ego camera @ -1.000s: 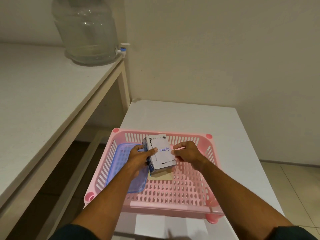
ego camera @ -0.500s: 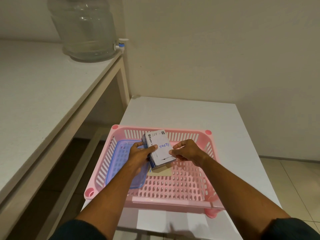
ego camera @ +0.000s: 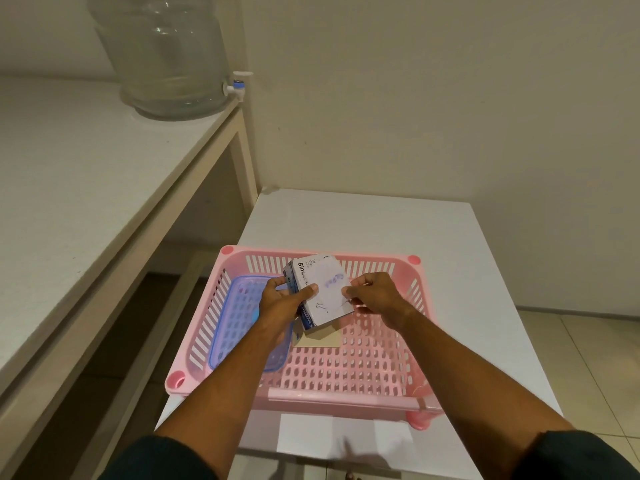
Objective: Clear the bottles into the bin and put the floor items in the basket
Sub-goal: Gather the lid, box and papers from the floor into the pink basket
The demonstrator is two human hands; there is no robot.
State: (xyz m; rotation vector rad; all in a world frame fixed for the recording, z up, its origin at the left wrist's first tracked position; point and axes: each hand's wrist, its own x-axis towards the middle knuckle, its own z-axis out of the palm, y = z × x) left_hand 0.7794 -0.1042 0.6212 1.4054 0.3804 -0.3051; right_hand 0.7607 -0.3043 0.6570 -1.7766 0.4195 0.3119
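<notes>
Now, left hand point(ego camera: 277, 303): we grip the box point(ego camera: 322, 292), thumb on top.
Right hand point(ego camera: 375, 296): we pinch its right edge.
Beneath our fingers: pink basket point(ego camera: 346, 362).

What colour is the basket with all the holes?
The basket is pink, seen best in the head view.

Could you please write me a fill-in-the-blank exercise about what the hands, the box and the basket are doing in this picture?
1. Both hands, the left hand and the right hand, hold a white ____ between them.
2. The box is held over a basket whose colour is ____.
3. The flat lid lying in the left part of the basket is ____ in colour.
4. The basket stands on a ____ table.

Missing words: box; pink; blue; white
</notes>
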